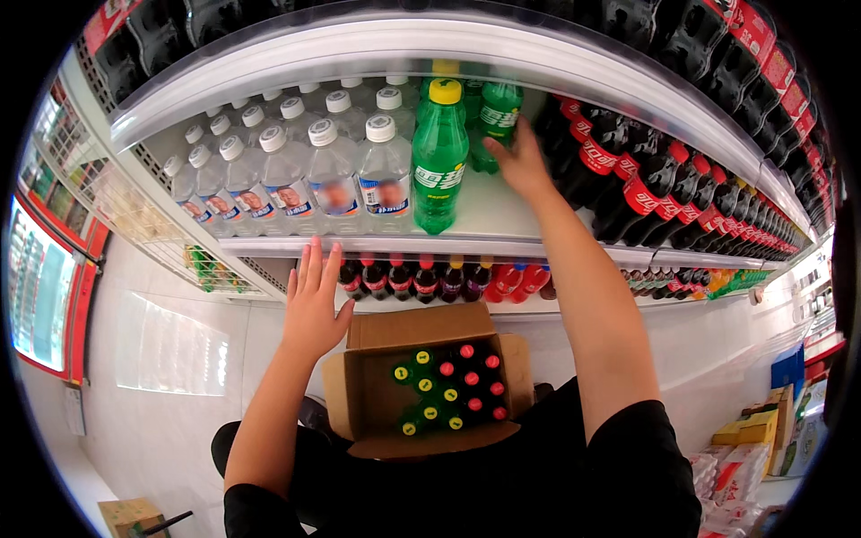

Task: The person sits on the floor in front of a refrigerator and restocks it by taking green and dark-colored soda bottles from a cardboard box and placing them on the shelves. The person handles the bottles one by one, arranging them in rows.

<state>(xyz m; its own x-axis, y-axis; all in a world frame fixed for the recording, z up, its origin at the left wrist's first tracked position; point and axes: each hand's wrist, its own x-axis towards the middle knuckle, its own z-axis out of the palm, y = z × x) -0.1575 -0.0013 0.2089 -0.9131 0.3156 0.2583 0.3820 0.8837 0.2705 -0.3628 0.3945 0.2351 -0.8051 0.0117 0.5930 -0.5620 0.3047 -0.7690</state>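
My right hand (520, 163) reaches into the shelf, its thumb across the front of a green soda bottle (499, 112) and its other fingers at the bottle's right side. That bottle stands behind and to the right of another green soda bottle (439, 170) with a yellow cap, upright near the shelf's front. My left hand (314, 300) is open, fingers stretched out, its fingertips at the shelf's front edge (359, 247). Below, an open cardboard box (368, 412) holds several bottles with yellow caps (425, 386) and several with red caps (472, 379).
Clear water bottles (332, 179) with white caps fill the shelf's left side. Dark cola bottles (641, 193) with red labels line the right. Smaller bottles (399, 280) stand on the shelf beneath. A red-framed cooler (54, 278) is at far left, stacked packages (740, 462) at lower right.
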